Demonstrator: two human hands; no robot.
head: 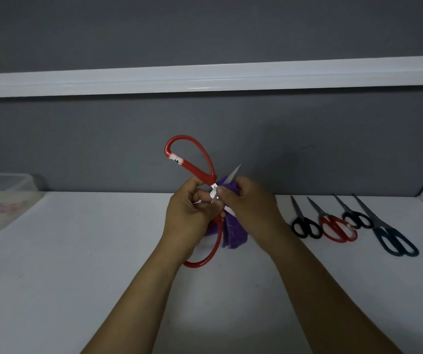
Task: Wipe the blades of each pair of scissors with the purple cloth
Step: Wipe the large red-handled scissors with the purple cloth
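Above the white table, my left hand (191, 213) grips a pair of large red-handled scissors (192, 159) near the pivot. The scissors are spread wide, one handle loop up, the other down below my wrist. My right hand (246, 203) pinches the purple cloth (233, 233) around one blade, whose tip (236, 171) sticks out above my fingers. The cloth hangs down between my two hands. The other blade is hidden.
Several more pairs of scissors lie in a row at the right of the table (77, 251): black-handled (305, 226), red-handled (337, 227), black-handled (357, 219) and dark blue-handled (394, 241). A translucent plastic box (1, 200) stands at the far left against the grey wall.
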